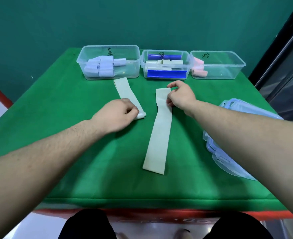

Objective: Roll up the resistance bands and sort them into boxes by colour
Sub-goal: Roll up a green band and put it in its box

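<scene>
Two pale green resistance bands lie flat on the green table cloth [73, 135]. My left hand [114, 114] pinches the near end of the left band [125, 90], where a small roll has formed. My right hand [180, 96] pinches the far end of the longer right band [157, 140], which stretches toward me. Three clear boxes stand along the far edge: the left box [133, 49] holds several light blue rolls, the middle box [187, 54] holds pale green rolls and blue bands, and the right box [235, 57] holds pink rolls.
A stack of clear lids with blue rims [228, 140] lies at the table's right edge, beside my right forearm. A green wall stands behind the boxes. The table's near edge is just above my knees.
</scene>
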{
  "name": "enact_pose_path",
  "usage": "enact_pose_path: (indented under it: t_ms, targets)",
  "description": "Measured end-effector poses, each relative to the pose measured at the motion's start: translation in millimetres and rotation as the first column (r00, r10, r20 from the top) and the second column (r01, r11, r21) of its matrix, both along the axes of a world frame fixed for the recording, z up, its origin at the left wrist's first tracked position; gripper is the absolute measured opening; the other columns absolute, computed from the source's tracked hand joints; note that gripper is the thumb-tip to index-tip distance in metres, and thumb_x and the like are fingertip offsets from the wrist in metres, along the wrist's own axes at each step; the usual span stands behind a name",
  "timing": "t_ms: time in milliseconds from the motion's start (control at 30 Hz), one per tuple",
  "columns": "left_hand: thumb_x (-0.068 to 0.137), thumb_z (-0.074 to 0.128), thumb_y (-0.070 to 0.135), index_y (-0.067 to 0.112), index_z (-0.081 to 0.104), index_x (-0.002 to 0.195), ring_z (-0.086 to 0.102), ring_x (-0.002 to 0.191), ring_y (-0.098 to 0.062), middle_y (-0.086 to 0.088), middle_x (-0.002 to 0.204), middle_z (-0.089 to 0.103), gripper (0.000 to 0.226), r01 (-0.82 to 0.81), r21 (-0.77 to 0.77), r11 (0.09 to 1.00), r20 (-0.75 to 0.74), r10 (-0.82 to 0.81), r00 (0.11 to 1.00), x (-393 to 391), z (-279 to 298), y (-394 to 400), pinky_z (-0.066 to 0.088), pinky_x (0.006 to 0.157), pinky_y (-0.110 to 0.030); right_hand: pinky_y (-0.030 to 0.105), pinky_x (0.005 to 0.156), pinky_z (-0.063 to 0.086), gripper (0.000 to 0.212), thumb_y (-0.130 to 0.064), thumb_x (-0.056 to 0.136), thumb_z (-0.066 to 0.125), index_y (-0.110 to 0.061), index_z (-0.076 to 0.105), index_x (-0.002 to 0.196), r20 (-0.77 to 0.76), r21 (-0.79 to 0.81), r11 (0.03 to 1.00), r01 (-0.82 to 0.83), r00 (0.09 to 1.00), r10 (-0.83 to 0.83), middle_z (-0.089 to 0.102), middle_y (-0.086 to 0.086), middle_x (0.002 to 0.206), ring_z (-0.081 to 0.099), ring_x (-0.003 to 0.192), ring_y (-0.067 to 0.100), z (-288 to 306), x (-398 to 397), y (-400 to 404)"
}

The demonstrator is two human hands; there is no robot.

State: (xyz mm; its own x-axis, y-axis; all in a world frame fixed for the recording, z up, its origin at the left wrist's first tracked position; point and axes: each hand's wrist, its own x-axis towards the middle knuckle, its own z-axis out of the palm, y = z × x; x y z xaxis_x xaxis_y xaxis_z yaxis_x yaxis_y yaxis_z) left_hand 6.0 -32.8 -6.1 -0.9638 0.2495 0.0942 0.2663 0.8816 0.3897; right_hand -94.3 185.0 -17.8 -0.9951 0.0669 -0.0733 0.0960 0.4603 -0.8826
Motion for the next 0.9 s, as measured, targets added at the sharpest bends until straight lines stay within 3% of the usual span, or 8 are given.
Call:
enact_pose_path:
  t_ms: [133, 200, 300, 400, 500, 600, 800, 900]
  targets:
    - [0.083, 0.044, 0.051, 0.029, 0.074, 0.101, 0.059, 0.098, -0.019, 0.007, 0.108, 0.062, 0.041, -0.071, -0.047, 0.996, -0.158, 0.063, 0.985, 0, -8, 5, 0.046, 0.091, -0.037, 0.042, 0.078, 0.060, 0.043, 0.006, 0.084, 0.048, -0.019, 0.058, 0.118, -0.015, -0.016, 1.000, -0.026, 1.000, 0.025, 0.062, 0.000, 0.076, 0.062, 0.059, 0.018, -2, -2, 0]
    - [0.084, 0.049, 0.047, 0.029, 0.074, 0.100, 0.057, 0.096, -0.022, 0.005, 0.108, 0.060, 0.035, -0.078, -0.074, 0.994, -0.240, 0.058, 0.969, 2, -11, 12, 0.045, 0.089, -0.039, 0.041, 0.081, 0.059, 0.050, 0.005, 0.086, 0.053, -0.020, 0.055, 0.130, -0.033, -0.027, 0.998, -0.050, 0.998, 0.049, 0.057, -0.002, 0.092, 0.063, 0.072, 0.021, -2, 2, 2]
    - [0.084, 0.051, 0.042, 0.028, 0.074, 0.097, 0.056, 0.090, -0.023, 0.003, 0.105, 0.059, 0.029, -0.070, -0.089, 0.994, -0.330, 0.037, 0.943, 11, -17, 23, 0.044, 0.081, -0.037, 0.027, 0.076, 0.049, 0.051, -0.005, 0.087, 0.060, -0.026, 0.053, 0.133, -0.118, 0.103, 0.994, -0.044, 0.991, 0.056, 0.049, 0.000, 0.116, 0.056, 0.090, 0.018, -1, 16, 9]
    - [0.085, 0.049, 0.045, 0.028, 0.073, 0.095, 0.057, 0.089, -0.020, 0.005, 0.099, 0.060, 0.031, 0.061, -0.057, 0.996, -0.323, -0.076, 0.943, 24, -21, 34, 0.045, 0.081, -0.037, 0.017, 0.061, 0.041, 0.033, -0.009, 0.090, 0.062, -0.021, 0.062, 0.120, -0.133, 0.083, 0.994, -0.075, 0.988, 0.085, 0.054, -0.001, 0.098, 0.051, 0.073, 0.010, -5, 31, 15]
    - [0.086, 0.063, 0.047, 0.026, 0.072, 0.094, 0.058, 0.092, -0.012, 0.010, 0.098, 0.061, 0.024, 0.299, 0.036, 0.953, -0.257, -0.281, 0.925, 46, -26, 44, 0.045, 0.090, -0.037, 0.016, 0.058, 0.039, 0.019, -0.006, 0.089, 0.062, -0.018, 0.069, 0.101, -0.140, 0.081, 0.982, -0.171, 0.973, 0.181, 0.056, -0.007, 0.072, 0.047, 0.058, 0.003, -6, 55, 22]
    - [0.079, 0.069, 0.055, 0.026, 0.073, 0.097, 0.057, 0.096, -0.010, 0.010, 0.104, 0.061, 0.034, 0.420, 0.075, 0.904, -0.211, -0.397, 0.893, 71, -33, 51, 0.044, 0.093, -0.033, 0.016, 0.061, 0.041, 0.019, -0.005, 0.088, 0.062, -0.023, 0.068, 0.093, -0.149, 0.114, 0.955, -0.272, 0.946, 0.287, 0.055, -0.010, 0.069, 0.048, 0.059, 0.003, -6, 86, 27]
    - [0.079, 0.070, 0.055, 0.024, 0.072, 0.105, 0.057, 0.108, -0.011, 0.010, 0.117, 0.060, 0.040, 0.463, 0.050, 0.885, -0.198, -0.445, 0.873, 97, -37, 48, 0.044, 0.098, -0.028, 0.014, 0.064, 0.043, 0.017, -0.006, 0.090, 0.064, -0.021, 0.068, 0.094, -0.125, 0.076, 0.915, -0.397, 0.906, 0.404, 0.056, -0.010, 0.070, 0.048, 0.057, -0.003, -7, 145, 36]
    - [0.085, 0.067, 0.047, 0.022, 0.072, 0.103, 0.061, 0.102, -0.008, 0.011, 0.112, 0.063, 0.030, 0.404, 0.051, 0.913, -0.234, -0.382, 0.894, 109, -38, 51, 0.050, 0.089, -0.032, 0.021, 0.074, 0.047, 0.017, -0.008, 0.088, 0.066, -0.025, 0.068, 0.092, -0.132, 0.028, 0.911, -0.412, 0.902, 0.411, 0.062, -0.010, 0.074, 0.053, 0.066, 0.001, -12, 169, 45]
